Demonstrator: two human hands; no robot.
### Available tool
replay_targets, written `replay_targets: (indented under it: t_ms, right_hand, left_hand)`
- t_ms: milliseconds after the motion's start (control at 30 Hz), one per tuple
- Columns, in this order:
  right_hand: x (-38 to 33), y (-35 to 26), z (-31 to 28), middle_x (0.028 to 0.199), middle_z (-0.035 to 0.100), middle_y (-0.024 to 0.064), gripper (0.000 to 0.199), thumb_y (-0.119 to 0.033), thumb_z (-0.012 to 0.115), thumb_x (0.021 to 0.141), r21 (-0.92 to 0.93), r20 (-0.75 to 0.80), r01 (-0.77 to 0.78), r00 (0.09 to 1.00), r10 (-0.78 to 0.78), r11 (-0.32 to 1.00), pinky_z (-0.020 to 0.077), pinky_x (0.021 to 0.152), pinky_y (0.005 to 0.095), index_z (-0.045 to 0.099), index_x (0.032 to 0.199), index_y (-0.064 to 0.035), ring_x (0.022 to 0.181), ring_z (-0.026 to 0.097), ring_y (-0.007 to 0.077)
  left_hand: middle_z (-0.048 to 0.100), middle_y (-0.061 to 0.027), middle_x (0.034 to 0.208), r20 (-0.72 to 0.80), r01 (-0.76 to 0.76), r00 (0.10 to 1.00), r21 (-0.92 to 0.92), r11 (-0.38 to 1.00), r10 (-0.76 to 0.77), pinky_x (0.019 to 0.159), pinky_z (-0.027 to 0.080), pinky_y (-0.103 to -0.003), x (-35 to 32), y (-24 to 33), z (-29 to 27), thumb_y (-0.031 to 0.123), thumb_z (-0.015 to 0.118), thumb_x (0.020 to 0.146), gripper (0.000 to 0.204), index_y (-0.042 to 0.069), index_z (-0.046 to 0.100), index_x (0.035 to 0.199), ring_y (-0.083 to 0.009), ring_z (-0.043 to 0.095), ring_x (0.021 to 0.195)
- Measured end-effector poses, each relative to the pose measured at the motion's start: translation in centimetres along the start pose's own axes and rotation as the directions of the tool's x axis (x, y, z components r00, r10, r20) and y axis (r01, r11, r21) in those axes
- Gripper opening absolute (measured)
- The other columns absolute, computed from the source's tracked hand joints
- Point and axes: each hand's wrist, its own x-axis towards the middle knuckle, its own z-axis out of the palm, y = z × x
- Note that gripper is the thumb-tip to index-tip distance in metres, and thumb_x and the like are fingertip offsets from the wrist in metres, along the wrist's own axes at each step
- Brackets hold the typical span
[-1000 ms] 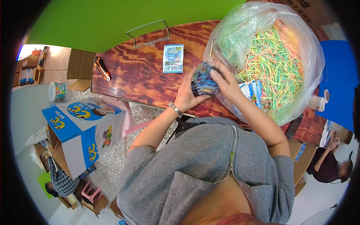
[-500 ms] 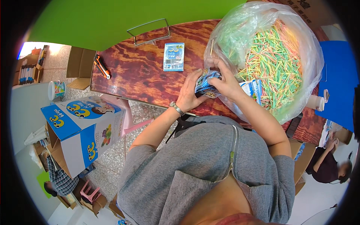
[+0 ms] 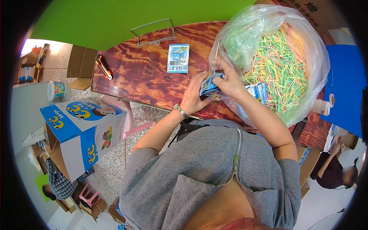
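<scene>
Item: small blue printed packet, at the counter edge beside the clear bag of coloured sticks. Left hand cups it; right hand pinches its top. Advice: grip steadily, keep the opening upward.

packet: blue and white print
sticks: green, yellow, pink
counter: red-brown wood grain
box: blue and white

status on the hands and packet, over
Left hand and right hand both gripping blue packet. Big bag of sticks touching right hand. Nothing blocking.
</scene>
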Motion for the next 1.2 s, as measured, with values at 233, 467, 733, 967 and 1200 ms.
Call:
replay_targets:
  t_ms: [233,467,733,967,1200]
  right_hand:
    - [-0.8,0.0,-0.4,0.122,0.053,0.0099,0.049,-0.004,0.056,0.088,-0.013,0.067,0.227,0.972,-0.226,0.974,0.0427,0.097,0.0318,0.046,0.135,-0.0041,0.110,0.053,0.0169]
    - [-3.0,-0.5,2.0,0.116,0.059,0.0098,0.034,-0.025,0.050,0.101,0.319,-0.133,0.323,0.946,-0.295,0.891,0.0407,0.099,0.0320,0.056,0.123,-0.0001,0.112,0.054,0.0177]
    - [-3.7,1.2,0.8,0.105,0.059,0.0128,0.022,-0.026,0.061,0.093,-0.394,-0.240,0.492,0.760,-0.604,0.776,0.0452,0.093,0.0361,0.061,0.106,-0.0073,0.104,0.058,0.0262]
    - [-9.0,-4.5,-2.4,0.117,0.057,0.0203,0.095,-0.052,0.080,0.064,-0.245,-0.325,0.752,0.531,-0.783,0.612,0.0444,0.093,0.0406,0.044,0.138,-0.0050,0.105,0.057,0.0351]
    - [-24.1,0.2,-7.6,0.131,0.048,0.0251,0.125,-0.034,0.086,0.063,-0.263,-0.673,0.593,0.453,-0.585,0.761,0.0392,0.102,0.0460,0.005,0.154,-0.0066,0.119,0.050,0.0421]
  left_hand:
    - [0.049,-0.0215,0.133,-0.052,0.025,0.998,0.006,1.000,-0.025,0.104,0.041,-0.044,0.0,0.2,0.6,0.013,0.086,0.060,0.094,0.002,0.037,0.140,-0.0400,0.048,0.123]
    - [0.054,-0.0232,0.122,-0.111,0.032,0.993,0.014,0.999,-0.030,0.096,0.045,-0.044,-0.6,0.2,0.0,0.012,0.084,0.061,0.087,-0.002,0.039,0.134,-0.0398,0.054,0.113]
    - [0.058,-0.0143,0.115,0.013,0.128,0.992,0.096,0.987,-0.129,0.086,0.051,-0.041,-1.7,-1.8,3.4,0.018,0.084,0.068,0.078,0.004,0.042,0.133,-0.0278,0.061,0.102]
    - [0.059,-0.0061,0.116,-0.131,0.030,0.989,-0.277,0.960,-0.069,0.084,0.049,-0.028,1.2,3.6,-2.3,0.008,0.069,0.085,0.047,0.003,0.048,0.127,-0.0158,0.058,0.098]
    - [0.051,-0.0166,0.130,0.719,0.345,0.694,-0.377,0.859,0.037,0.096,0.047,-0.039,7.1,11.0,5.8,0.006,0.071,0.080,0.057,-0.004,0.045,0.130,-0.0232,0.056,0.112]
